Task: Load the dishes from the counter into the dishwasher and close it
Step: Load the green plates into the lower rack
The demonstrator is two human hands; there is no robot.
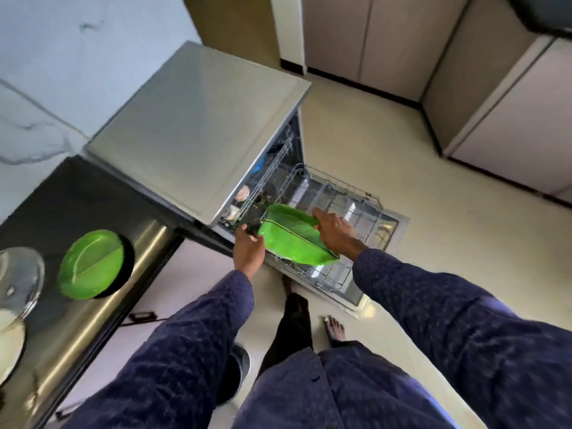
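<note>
With right hand [335, 232] gripping the green tray [295, 235] and left hand [247, 249] steadying its edge, lower upright between lower-rack [356, 193] tines.

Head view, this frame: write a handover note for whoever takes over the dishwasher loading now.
Left hand: grips the near-left edge of the green tray.
Right hand: fingers curled over the tray's far-right edge.
The tray is held tilted over the pulled-out lower rack of the open dishwasher, not yet seated.
Done: a few items already sit in the racks, too blurred to name.
Left: seat the tray, then load the green plate and glass lid from the counter, push the rack in, close the door.
</note>
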